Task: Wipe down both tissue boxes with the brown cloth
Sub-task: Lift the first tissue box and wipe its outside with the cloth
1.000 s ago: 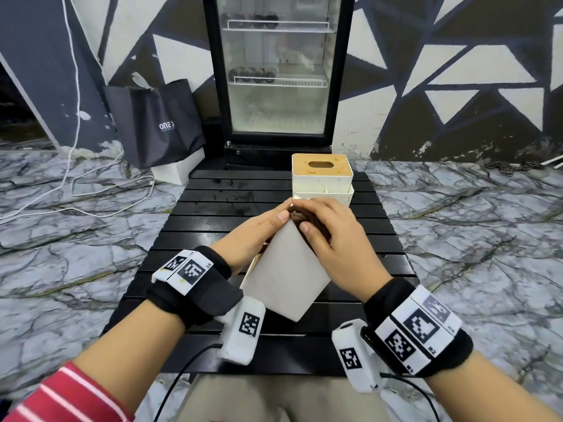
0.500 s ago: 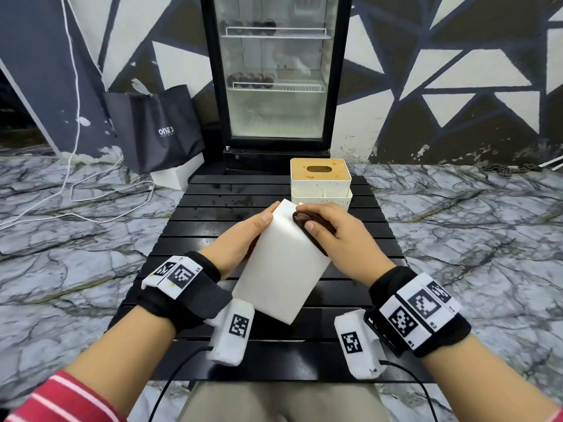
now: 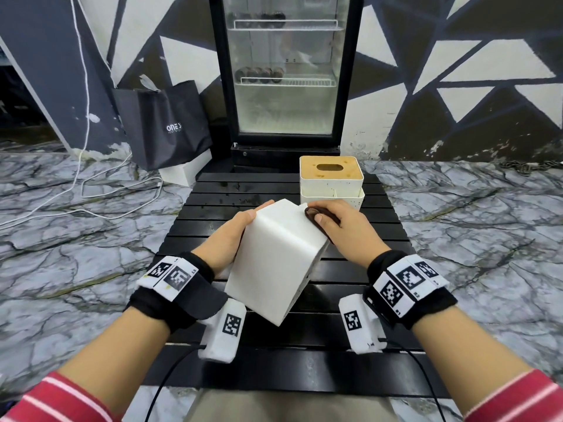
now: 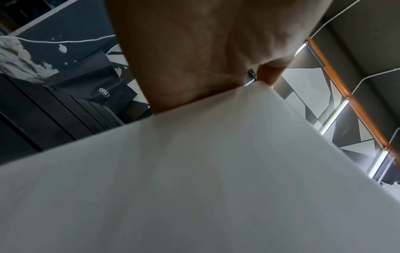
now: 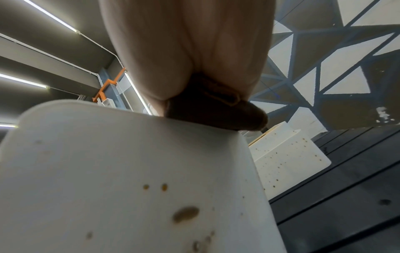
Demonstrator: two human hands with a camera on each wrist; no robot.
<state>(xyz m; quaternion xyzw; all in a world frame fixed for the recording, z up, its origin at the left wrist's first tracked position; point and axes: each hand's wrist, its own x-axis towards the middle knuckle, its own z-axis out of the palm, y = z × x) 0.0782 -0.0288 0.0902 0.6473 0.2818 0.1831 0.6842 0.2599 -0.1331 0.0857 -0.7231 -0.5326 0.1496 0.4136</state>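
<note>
A plain white tissue box is held tilted above the black slatted table. My left hand grips its left side, thumb along the top edge. My right hand presses the brown cloth against the box's upper right face. In the right wrist view this face of the box shows brown spots below the cloth. The left wrist view shows my palm on the box. A second tissue box with a wooden slotted lid stands at the table's far right.
A glass-door fridge stands behind the table. A black shopping bag leans on the wall at the left, with white cables on the marble floor. Bare slats lie left of the second box.
The held box has turned and dropped a little toward me, showing two faces. My right hand with the cloth has slid from the top edge onto the right face.
</note>
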